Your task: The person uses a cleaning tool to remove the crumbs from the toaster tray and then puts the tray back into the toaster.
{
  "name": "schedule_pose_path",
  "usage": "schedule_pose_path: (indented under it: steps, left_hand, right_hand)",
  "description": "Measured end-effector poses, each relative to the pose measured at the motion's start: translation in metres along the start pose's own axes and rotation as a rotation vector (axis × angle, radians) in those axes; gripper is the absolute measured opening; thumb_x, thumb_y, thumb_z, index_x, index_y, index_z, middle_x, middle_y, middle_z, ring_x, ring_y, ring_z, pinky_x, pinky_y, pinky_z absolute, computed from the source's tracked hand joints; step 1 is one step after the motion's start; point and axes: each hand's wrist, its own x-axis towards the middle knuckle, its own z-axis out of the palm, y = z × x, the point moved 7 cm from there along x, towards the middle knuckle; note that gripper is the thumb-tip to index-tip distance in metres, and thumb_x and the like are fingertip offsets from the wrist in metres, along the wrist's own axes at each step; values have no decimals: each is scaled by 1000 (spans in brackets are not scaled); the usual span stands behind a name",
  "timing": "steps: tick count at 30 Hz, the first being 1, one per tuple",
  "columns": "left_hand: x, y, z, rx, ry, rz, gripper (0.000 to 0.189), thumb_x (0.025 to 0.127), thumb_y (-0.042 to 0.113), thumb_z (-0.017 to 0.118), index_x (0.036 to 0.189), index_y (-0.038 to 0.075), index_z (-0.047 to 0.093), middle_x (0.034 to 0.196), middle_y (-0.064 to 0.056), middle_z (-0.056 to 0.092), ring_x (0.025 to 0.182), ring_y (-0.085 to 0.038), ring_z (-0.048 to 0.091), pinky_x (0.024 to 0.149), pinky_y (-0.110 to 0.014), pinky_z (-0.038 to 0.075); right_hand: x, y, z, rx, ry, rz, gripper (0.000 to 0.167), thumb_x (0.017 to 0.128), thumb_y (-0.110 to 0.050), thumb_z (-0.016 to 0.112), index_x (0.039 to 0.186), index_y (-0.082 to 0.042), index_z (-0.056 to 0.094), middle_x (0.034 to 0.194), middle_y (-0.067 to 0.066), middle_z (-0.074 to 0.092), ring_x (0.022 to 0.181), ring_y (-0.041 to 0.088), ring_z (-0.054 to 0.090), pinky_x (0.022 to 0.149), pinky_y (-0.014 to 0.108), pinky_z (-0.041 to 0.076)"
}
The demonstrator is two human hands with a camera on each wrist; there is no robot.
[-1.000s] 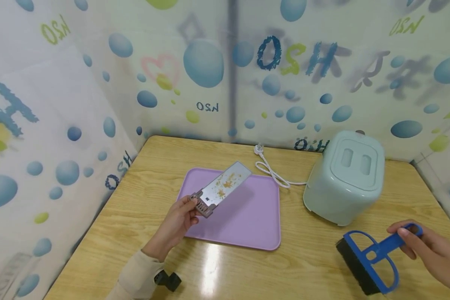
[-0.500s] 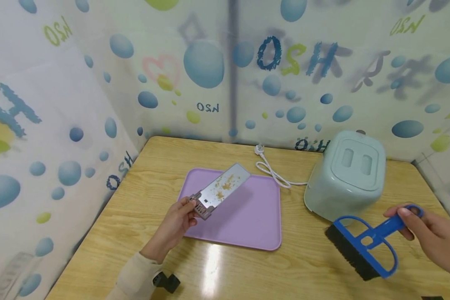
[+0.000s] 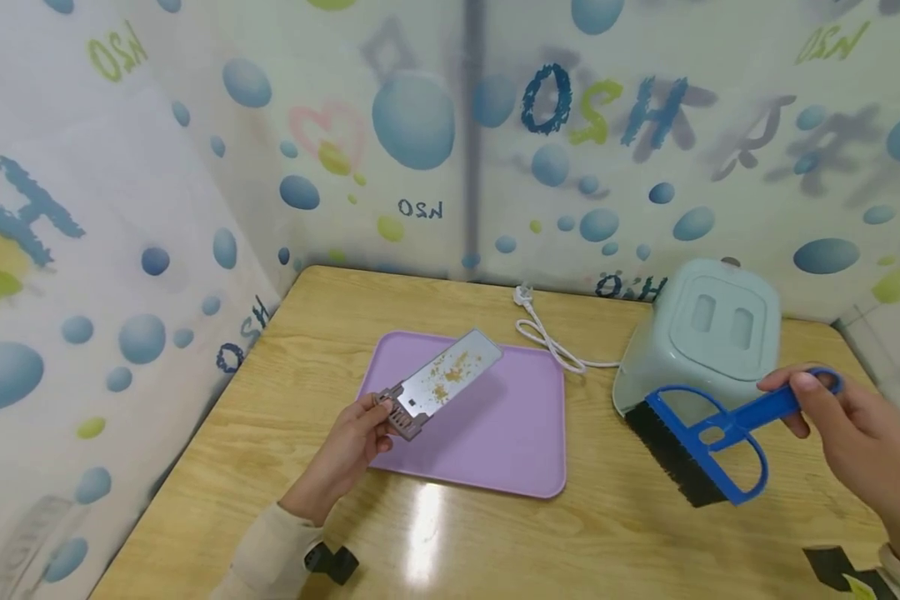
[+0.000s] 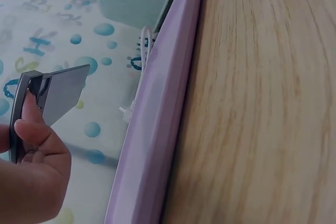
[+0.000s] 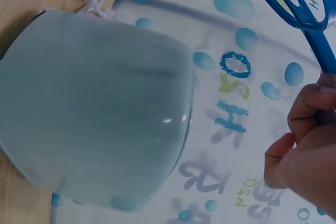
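Note:
My left hand (image 3: 351, 446) pinches the brown-grey end of a crumb tray (image 3: 450, 373), a flat metal plate strewn with golden crumbs. It is raised over the left part of a purple tray (image 3: 495, 454). From the side, the left wrist view shows the crumb tray (image 4: 65, 90) well above the purple rim. On the right, my right hand (image 3: 855, 433) grips the handle of a blue hand brush (image 3: 727, 429). Its black bristles point left and down, and the brush overlaps the front of a pale green toaster (image 3: 690, 367) in the head view.
The toaster stands at the back right of the wooden table (image 3: 330, 533). A white power cord (image 3: 543, 333) with its plug runs from it behind the purple tray. Behind the table hangs a bubble-patterned backdrop (image 3: 420, 125).
My right hand has lifted the brush up and slightly left, from the front right corner to before the toaster. The left hand keeps the crumb tray nearly still.

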Motion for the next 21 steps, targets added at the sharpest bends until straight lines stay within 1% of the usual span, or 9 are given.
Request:
schedule_pose_path:
  steps: [4,8,10,15,17,19,21]
  left_hand:
    - [0,-1,0,6,-2,-7,11,102,11,37,96,9,46,77,8,63,69,-5,54,59,-18,39]
    - [1,-2,2,11,-24,-12,11,102,12,38,95,10,46,78,9,63,69,-5,54,60,-18,39]
    - [1,-3,3,14,-32,-14,11,102,12,38,95,10,46,78,10,63,69,-4,54,60,-18,39]
    - [2,-5,4,21,-41,-16,11,102,11,38,95,10,46,77,10,62,68,-4,54,60,-18,39]
    - [1,-6,4,25,-44,-15,12,102,11,38,94,11,47,77,10,62,68,-4,54,60,-18,39]
    - [1,-7,4,29,-46,-15,12,101,11,38,94,11,47,76,10,62,68,-4,54,60,-18,39]
    - [1,-7,4,31,-48,-14,13,101,10,37,93,11,47,76,10,62,68,-4,54,60,-18,39]
  right_hand:
    - [10,-9,1,2,32,2,29,102,2,33,100,-10,59,70,-9,41,57,5,30,50,24,22]
    - [19,-17,2,10,69,10,29,102,0,35,98,-13,60,70,-10,41,55,5,28,48,25,20]
    - [23,-20,2,15,90,16,28,102,0,36,98,-13,60,70,-9,41,56,5,30,49,26,21]
    - [30,-21,3,15,130,72,27,102,-6,39,98,-19,62,70,-9,41,60,7,34,52,26,22]
    - [32,-20,4,17,142,94,26,102,-8,41,98,-22,63,70,-10,42,59,7,34,52,27,22]
    - [35,-22,5,26,149,92,24,102,-8,42,98,-20,63,69,-10,44,56,7,31,50,28,21]
    - [38,-24,7,46,154,73,23,101,-6,42,98,-16,63,69,-9,45,53,7,30,49,28,21]
